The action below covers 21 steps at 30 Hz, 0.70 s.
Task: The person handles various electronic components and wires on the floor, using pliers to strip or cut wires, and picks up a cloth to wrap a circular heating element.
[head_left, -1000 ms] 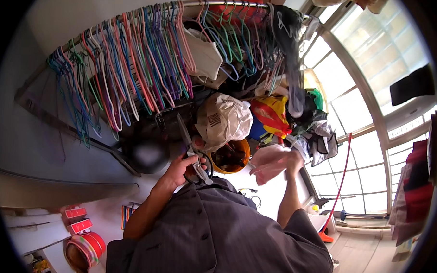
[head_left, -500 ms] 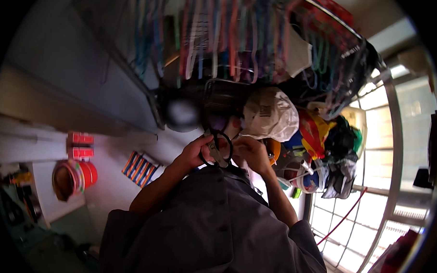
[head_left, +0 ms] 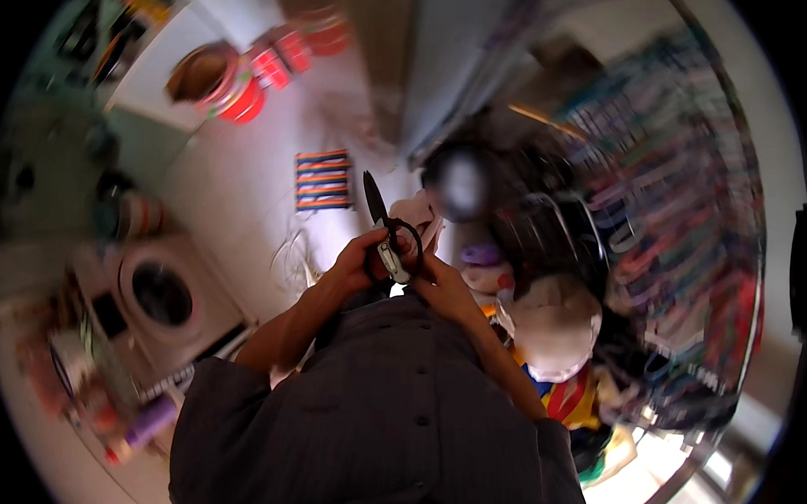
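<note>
In front of my chest is a pair of scissors (head_left: 391, 258) with black loop handles, a pale metal middle and a dark blade pointing away from me. My left hand (head_left: 357, 261) is closed around its left side. Close against the right handle loop, my right hand (head_left: 445, 289) has its fingers curled in. What they grip, if anything, is hidden. Just beyond the scissors and partly behind them shows a crumpled pale pink cloth-like thing (head_left: 420, 210); I cannot tell whether my right hand touches it.
A striped mat (head_left: 323, 180) lies on the floor ahead. A red bucket (head_left: 242, 100) stands at the far left, and a washing machine (head_left: 175, 302) at the left. To the right are a white bag (head_left: 554, 328) and a rack with many coloured hangers (head_left: 681, 191), smeared by motion.
My view has swung left, bringing the washing machine into sight and shifting the hanger rack right. The scissors have turned so their blade points away from me. My left hand still holds them.
</note>
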Each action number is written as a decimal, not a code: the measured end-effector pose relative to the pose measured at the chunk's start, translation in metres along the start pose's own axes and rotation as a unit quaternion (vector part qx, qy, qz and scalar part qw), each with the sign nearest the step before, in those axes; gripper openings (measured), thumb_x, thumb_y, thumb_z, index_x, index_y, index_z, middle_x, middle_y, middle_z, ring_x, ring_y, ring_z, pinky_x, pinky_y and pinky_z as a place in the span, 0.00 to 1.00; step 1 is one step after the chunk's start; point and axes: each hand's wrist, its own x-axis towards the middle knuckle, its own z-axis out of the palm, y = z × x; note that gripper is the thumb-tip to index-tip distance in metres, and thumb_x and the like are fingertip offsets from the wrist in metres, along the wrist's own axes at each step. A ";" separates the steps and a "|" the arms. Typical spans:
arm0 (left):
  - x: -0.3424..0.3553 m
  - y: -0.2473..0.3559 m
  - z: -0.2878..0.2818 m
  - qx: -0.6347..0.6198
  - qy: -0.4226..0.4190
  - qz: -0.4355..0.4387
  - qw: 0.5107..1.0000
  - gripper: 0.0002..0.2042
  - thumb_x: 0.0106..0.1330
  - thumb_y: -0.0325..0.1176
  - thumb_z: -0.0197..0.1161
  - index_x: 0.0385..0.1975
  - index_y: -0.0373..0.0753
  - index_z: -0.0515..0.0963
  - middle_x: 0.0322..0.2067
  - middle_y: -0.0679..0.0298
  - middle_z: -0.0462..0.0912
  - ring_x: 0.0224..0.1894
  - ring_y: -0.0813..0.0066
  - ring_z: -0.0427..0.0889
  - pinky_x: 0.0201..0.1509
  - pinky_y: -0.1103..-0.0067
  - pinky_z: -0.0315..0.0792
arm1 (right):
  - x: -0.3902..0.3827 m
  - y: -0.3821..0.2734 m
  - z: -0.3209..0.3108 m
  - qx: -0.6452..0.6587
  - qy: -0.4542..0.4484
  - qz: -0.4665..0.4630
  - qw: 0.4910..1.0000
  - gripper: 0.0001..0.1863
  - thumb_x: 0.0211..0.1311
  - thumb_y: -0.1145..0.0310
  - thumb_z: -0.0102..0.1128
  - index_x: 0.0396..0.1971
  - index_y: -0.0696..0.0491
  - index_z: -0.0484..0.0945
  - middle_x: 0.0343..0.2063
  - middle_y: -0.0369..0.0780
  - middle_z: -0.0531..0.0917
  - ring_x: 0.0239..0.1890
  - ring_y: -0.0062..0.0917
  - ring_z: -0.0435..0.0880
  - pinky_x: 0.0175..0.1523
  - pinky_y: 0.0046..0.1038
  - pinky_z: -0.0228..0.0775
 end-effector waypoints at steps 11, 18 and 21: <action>-0.159 -0.023 -0.067 -0.147 0.241 0.401 0.872 0.14 0.72 0.36 0.55 0.50 0.35 0.74 0.41 0.57 0.84 0.46 0.62 0.83 0.53 0.65 0.79 | 0.042 0.159 -0.031 -0.432 -0.340 0.089 0.831 0.18 0.56 0.60 0.60 0.43 0.55 0.79 0.39 0.49 0.84 0.44 0.45 0.83 0.49 0.41 0.74; -0.211 -0.026 -0.099 -0.207 0.199 0.521 0.804 0.13 0.74 0.36 0.52 0.50 0.34 0.75 0.44 0.55 0.84 0.50 0.60 0.82 0.61 0.64 0.75 | 0.101 0.116 -0.012 -0.491 -0.471 0.279 0.678 0.28 0.60 0.48 0.58 0.42 0.61 0.82 0.40 0.52 0.85 0.41 0.39 0.85 0.45 0.38 0.76; -0.228 -0.013 -0.115 -0.228 0.196 0.550 0.779 0.13 0.73 0.37 0.53 0.48 0.35 0.75 0.41 0.57 0.84 0.47 0.61 0.83 0.59 0.65 0.76 | 0.125 0.082 -0.001 -0.476 -0.469 0.251 0.700 0.28 0.57 0.49 0.62 0.44 0.61 0.81 0.38 0.50 0.85 0.38 0.34 0.85 0.41 0.34 0.76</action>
